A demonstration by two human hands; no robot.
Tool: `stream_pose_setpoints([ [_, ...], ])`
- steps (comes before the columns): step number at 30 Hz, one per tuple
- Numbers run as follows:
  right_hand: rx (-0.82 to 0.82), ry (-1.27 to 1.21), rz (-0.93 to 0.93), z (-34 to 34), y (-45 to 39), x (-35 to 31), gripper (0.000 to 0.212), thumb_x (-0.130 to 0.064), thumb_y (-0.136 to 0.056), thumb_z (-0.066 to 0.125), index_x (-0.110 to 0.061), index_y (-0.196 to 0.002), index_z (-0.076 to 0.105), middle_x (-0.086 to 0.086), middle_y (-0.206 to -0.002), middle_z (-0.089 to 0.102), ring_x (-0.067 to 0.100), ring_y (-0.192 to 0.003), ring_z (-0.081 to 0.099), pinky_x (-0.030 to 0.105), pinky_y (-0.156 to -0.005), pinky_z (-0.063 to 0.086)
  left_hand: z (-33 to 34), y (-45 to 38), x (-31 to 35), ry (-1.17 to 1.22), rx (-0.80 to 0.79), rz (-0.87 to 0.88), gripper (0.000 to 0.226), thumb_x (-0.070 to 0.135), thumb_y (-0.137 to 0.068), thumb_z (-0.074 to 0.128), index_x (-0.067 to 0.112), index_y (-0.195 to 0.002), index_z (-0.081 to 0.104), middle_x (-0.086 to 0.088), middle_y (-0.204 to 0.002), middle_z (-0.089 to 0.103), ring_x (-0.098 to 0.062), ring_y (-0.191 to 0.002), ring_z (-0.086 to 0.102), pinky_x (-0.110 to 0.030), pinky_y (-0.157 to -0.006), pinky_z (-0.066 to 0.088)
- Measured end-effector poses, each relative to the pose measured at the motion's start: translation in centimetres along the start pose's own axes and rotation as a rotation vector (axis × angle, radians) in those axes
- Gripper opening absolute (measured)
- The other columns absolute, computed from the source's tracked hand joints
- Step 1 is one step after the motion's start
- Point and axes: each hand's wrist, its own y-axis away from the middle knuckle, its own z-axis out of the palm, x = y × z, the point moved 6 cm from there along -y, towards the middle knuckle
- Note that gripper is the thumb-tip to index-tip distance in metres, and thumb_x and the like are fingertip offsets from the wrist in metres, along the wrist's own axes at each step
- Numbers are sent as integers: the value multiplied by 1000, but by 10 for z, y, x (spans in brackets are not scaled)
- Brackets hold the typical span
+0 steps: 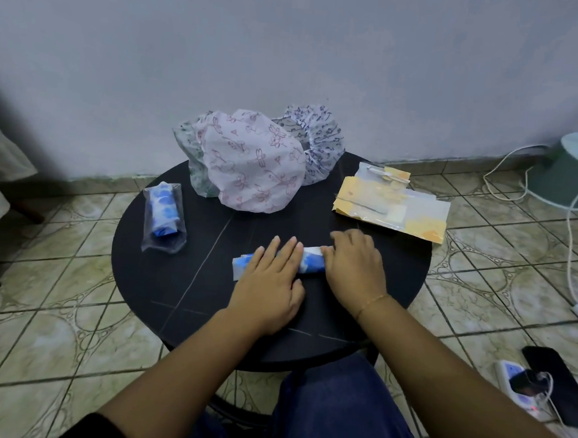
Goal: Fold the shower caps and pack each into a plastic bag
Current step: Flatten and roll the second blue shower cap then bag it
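Note:
A blue-and-white shower cap (310, 261), folded into a narrow strip, lies across the middle of the round black table (182, 280). My left hand (270, 282) presses flat on its left part with straight fingers. My right hand (354, 267) rests on its right end, fingers curled over the fold. At the table's left lies another blue cap rolled inside a clear plastic bag (164, 216). A pile of unfolded caps sits at the back: a pink-flowered one (254, 162) in front, a green-patterned one (192, 145) and a dark-flowered one (319, 139) behind.
A stack of clear and yellow plastic bags (393, 205) lies at the table's right rear. On the tiled floor to the right are a pale green fan base (574, 172), white cables (571, 236), a power strip (521, 382) and a black phone (558, 381).

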Motion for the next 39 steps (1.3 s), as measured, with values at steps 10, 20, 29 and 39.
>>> stream_pose_setpoints([
  [10, -372, -27, -273, 32, 30, -32, 56, -40, -101, 13, -18, -149, -7, -3, -159, -7, 6, -143, -13, 30, -117, -11, 8, 1, 0, 52, -62, 8, 84, 51, -72, -16, 21, -150, -12, 7, -158, -12, -14, -145, -15, -30, -116, -10],
  [20, -362, 70, -237, 33, 29, -25, 63, -42, -92, 3, -19, -150, -4, -5, -158, -8, 5, -143, -11, 31, -116, -11, 5, 16, -32, 96, -163, -96, 67, 45, -94, 17, 18, -150, -9, 5, -158, -12, -9, -144, -13, -25, -115, -9],
  [29, -298, 106, -156, 23, 42, -17, 57, -33, -96, 19, -24, -151, 7, -11, -158, 4, 3, -144, 4, 38, -115, 7, 0, 32, -52, 76, -163, -235, 70, 51, -91, 9, 18, -151, -7, 4, -159, -10, -8, -145, -11, -27, -116, -7],
  [39, -132, -131, 72, 5, 61, -9, 34, -33, -97, 39, -25, -124, 58, 3, -118, 55, 25, -111, 45, 35, -90, 38, -31, 65, -29, 411, 306, -399, 22, 28, -91, 52, 23, -106, 68, 3, -108, 61, -17, -104, 56, -30, -90, 41],
])
